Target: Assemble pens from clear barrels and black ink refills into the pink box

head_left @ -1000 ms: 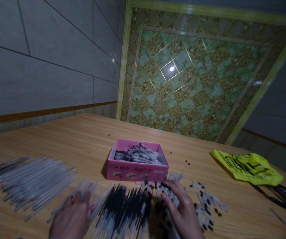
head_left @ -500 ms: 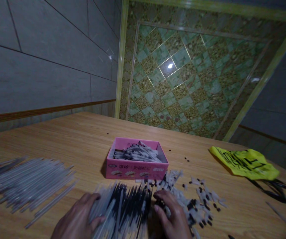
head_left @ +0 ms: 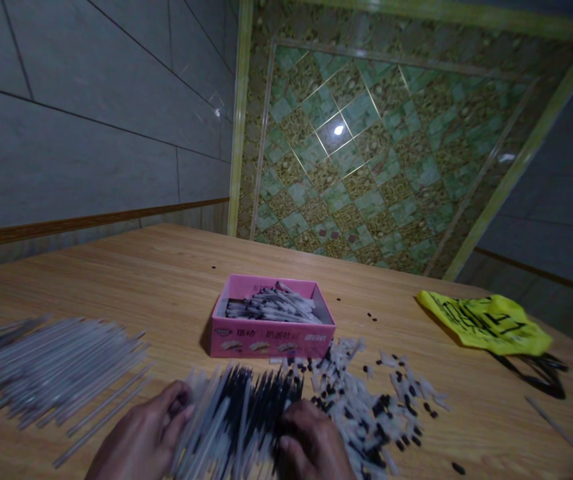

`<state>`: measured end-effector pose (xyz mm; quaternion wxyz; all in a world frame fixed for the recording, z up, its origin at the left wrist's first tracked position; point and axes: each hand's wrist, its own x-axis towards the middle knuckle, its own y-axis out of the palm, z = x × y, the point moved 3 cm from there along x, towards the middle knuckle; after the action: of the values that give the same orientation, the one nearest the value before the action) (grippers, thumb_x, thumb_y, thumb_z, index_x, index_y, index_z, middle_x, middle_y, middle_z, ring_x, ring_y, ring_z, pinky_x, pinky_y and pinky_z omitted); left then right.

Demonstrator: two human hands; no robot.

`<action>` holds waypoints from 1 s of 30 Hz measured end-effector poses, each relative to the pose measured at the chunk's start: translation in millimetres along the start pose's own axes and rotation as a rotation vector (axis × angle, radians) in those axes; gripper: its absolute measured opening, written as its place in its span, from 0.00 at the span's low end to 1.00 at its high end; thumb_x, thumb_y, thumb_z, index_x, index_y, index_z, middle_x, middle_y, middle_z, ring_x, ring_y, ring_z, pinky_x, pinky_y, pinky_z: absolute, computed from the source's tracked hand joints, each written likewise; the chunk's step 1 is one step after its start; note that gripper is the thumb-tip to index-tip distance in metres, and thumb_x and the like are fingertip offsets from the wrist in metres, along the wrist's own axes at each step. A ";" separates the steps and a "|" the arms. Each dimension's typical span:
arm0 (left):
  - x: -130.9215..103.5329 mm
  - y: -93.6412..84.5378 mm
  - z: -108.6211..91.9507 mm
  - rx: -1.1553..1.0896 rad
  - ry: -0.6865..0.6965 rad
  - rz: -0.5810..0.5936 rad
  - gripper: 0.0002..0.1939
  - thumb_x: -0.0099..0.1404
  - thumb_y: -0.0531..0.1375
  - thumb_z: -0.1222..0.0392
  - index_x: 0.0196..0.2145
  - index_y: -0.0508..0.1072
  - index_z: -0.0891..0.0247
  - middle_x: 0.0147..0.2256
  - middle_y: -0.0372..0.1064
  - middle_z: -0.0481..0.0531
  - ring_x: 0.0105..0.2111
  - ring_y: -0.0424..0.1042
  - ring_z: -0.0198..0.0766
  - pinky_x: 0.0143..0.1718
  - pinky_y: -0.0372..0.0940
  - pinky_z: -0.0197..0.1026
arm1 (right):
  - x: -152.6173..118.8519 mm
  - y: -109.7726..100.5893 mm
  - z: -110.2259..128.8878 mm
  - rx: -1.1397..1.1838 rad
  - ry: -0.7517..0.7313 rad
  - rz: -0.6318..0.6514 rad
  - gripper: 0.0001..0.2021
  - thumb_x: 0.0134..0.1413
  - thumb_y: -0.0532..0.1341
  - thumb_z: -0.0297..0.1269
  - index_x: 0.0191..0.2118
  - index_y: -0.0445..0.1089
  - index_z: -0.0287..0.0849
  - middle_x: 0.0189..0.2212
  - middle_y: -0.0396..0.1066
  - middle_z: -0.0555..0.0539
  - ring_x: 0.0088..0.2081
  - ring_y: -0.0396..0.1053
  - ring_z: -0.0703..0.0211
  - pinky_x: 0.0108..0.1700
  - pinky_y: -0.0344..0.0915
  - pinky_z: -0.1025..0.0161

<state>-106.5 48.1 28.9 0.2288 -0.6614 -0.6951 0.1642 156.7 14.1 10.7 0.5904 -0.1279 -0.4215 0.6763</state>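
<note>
A bundle of pen refills (head_left: 239, 407), translucent with black ink, lies on the table in front of me. At its left edge is my left hand (head_left: 149, 427), fingers curled in and thumb close to the index finger; whatever may be between them is hidden. My right hand (head_left: 316, 440) bends over the bundle's right side, its fingers closed around the black part of some refills. Behind them stands a pink box (head_left: 271, 341) filled with pens (head_left: 286, 303). To the right of the bundle is a scattered heap of small translucent pen tips and black plugs (head_left: 366, 407).
A pile of clear pen barrels (head_left: 66, 367) lies on the left of the wooden table (head_left: 166, 273), a few set apart from it. On the right are a yellow bag (head_left: 491, 323) with black straps and a thin grey stick (head_left: 559, 427). Tiled walls border the table.
My right hand has moved left from beside the bundle onto its right side. My left hand has drawn slightly left, its fingers now more curled together. The view has shifted slightly.
</note>
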 end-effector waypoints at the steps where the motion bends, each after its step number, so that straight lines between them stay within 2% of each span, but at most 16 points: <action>1: -2.0 5.0 -5.1 -0.144 -0.024 0.011 0.07 0.54 0.61 0.55 0.31 0.71 0.57 0.25 0.73 0.50 0.28 0.71 0.42 0.31 0.61 0.39 | 0.7 -0.5 1.1 -0.005 0.021 0.012 0.08 0.50 0.57 0.31 0.35 0.71 0.43 0.33 0.71 0.45 0.38 0.68 0.56 0.39 0.61 0.65; 3: -7.5 23.9 -14.4 -0.549 -0.133 0.145 0.07 0.57 0.58 0.54 0.33 0.67 0.58 0.24 0.72 0.48 0.17 0.64 0.34 0.20 0.60 0.35 | 1.7 -6.7 2.2 -0.036 0.105 0.041 0.09 0.48 0.56 0.29 0.33 0.72 0.43 0.32 0.71 0.46 0.36 0.68 0.57 0.37 0.61 0.66; 4: -10.7 34.5 -17.0 -0.749 -0.240 0.163 0.07 0.58 0.58 0.55 0.32 0.66 0.59 0.23 0.72 0.48 0.15 0.62 0.31 0.15 0.57 0.33 | 1.6 -12.1 1.8 -0.063 0.160 0.063 0.09 0.46 0.56 0.28 0.32 0.73 0.43 0.32 0.72 0.46 0.35 0.68 0.57 0.36 0.60 0.67; 7: -20.2 68.2 -19.7 -1.136 -0.629 0.168 0.07 0.59 0.57 0.70 0.38 0.67 0.67 0.25 0.72 0.52 0.17 0.66 0.27 0.16 0.59 0.27 | -1.2 -30.9 -2.3 -0.151 0.266 0.190 0.10 0.39 0.57 0.24 0.27 0.73 0.44 0.28 0.73 0.49 0.32 0.69 0.59 0.34 0.59 0.68; 8: -21.8 77.8 -21.1 -1.215 -0.683 0.185 0.10 0.59 0.55 0.75 0.39 0.67 0.70 0.28 0.73 0.55 0.20 0.69 0.27 0.21 0.64 0.28 | -2.6 -35.9 -3.9 -0.167 0.273 0.247 0.11 0.38 0.56 0.24 0.26 0.73 0.44 0.26 0.73 0.50 0.31 0.69 0.59 0.33 0.58 0.68; 10: -22.9 91.7 -22.2 -1.282 -0.714 0.187 0.12 0.57 0.55 0.79 0.38 0.67 0.71 0.32 0.74 0.57 0.23 0.72 0.28 0.24 0.67 0.29 | -4.5 -41.7 -6.5 -0.180 0.262 0.317 0.12 0.36 0.56 0.23 0.25 0.73 0.45 0.25 0.73 0.52 0.31 0.70 0.60 0.32 0.57 0.69; 13: -22.6 101.5 -21.3 -1.295 -0.677 0.203 0.13 0.54 0.60 0.77 0.38 0.68 0.69 0.30 0.74 0.53 0.20 0.71 0.29 0.19 0.66 0.30 | -3.1 -38.1 -7.6 -0.221 0.255 0.236 0.12 0.38 0.56 0.23 0.27 0.73 0.45 0.27 0.73 0.51 0.32 0.69 0.61 0.32 0.56 0.70; 16: -21.4 100.1 -19.7 -1.329 -0.606 0.182 0.14 0.51 0.63 0.75 0.36 0.69 0.67 0.26 0.74 0.50 0.22 0.73 0.32 0.21 0.68 0.32 | 2.0 -22.8 -2.8 -0.266 0.186 0.136 0.10 0.42 0.56 0.24 0.28 0.72 0.44 0.31 0.71 0.50 0.33 0.67 0.62 0.31 0.55 0.70; 19: -21.4 95.3 -19.4 -1.357 -0.559 0.168 0.14 0.49 0.65 0.74 0.34 0.70 0.66 0.25 0.75 0.50 0.26 0.75 0.36 0.26 0.69 0.33 | 6.4 -9.3 3.9 -0.304 0.057 0.168 0.08 0.45 0.59 0.27 0.29 0.73 0.47 0.32 0.69 0.51 0.35 0.65 0.62 0.31 0.54 0.70; 23: -25.0 95.8 -20.1 -1.366 -0.571 0.192 0.14 0.48 0.66 0.72 0.33 0.69 0.65 0.24 0.75 0.51 0.28 0.76 0.41 0.27 0.69 0.35 | 7.2 -8.4 4.0 -0.311 0.007 0.221 0.06 0.48 0.61 0.30 0.31 0.73 0.49 0.34 0.68 0.52 0.38 0.65 0.62 0.34 0.54 0.70; 27: -27.7 99.3 -20.9 -1.380 -0.624 0.216 0.14 0.49 0.65 0.72 0.33 0.66 0.66 0.34 0.78 0.61 0.34 0.77 0.44 0.35 0.70 0.40 | 5.3 -9.9 -1.8 -0.281 -0.007 0.253 0.09 0.49 0.60 0.28 0.35 0.72 0.49 0.36 0.68 0.52 0.39 0.65 0.62 0.36 0.56 0.71; 30: -26.7 96.5 -21.3 -1.382 -0.642 0.202 0.12 0.50 0.64 0.72 0.31 0.65 0.66 0.41 0.75 0.67 0.39 0.75 0.46 0.39 0.69 0.41 | 6.5 -11.2 -8.2 -0.339 0.081 0.152 0.11 0.50 0.55 0.25 0.36 0.71 0.46 0.34 0.66 0.49 0.36 0.65 0.60 0.34 0.57 0.68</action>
<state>-13.1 26.8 -7.0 -0.4656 -0.6345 -0.6083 -0.1033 168.2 22.8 15.8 0.5240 -0.2841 -0.4946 0.6326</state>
